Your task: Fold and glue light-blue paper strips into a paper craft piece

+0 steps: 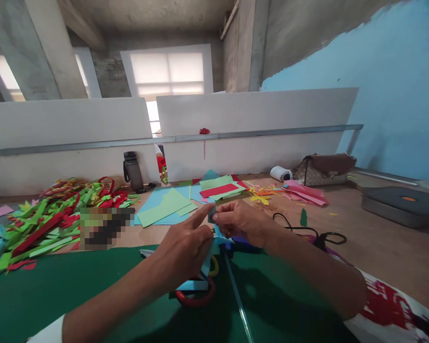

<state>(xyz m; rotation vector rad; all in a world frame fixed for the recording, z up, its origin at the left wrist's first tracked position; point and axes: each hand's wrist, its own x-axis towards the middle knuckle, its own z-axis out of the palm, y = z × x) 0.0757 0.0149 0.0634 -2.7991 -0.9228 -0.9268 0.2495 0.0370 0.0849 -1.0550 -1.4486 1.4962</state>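
My right hand (241,220) is closed, its thumb and index finger pinching a small dark piece (211,215), perhaps paper. My left hand (186,242) has its index finger stretched to the top of that piece; its other fingers are curled, and whatever they hold is hidden. Between the hands is light blue cut paper (221,237) at the upper end of a thin, pale, shiny stick (238,295), which slants down towards me. Under my left hand lie scissors with a red handle (196,301), a yellow loop handle (214,267) and folded light blue paper (193,285).
A heap of coloured paper strips (50,228) lies left. Green sheets (164,207), a red strip (219,191) and yellow cutouts (260,196) lie beyond my hands. A bottle (133,171), handbag (323,170), grey case (402,206) and black cable (321,240) are further out.
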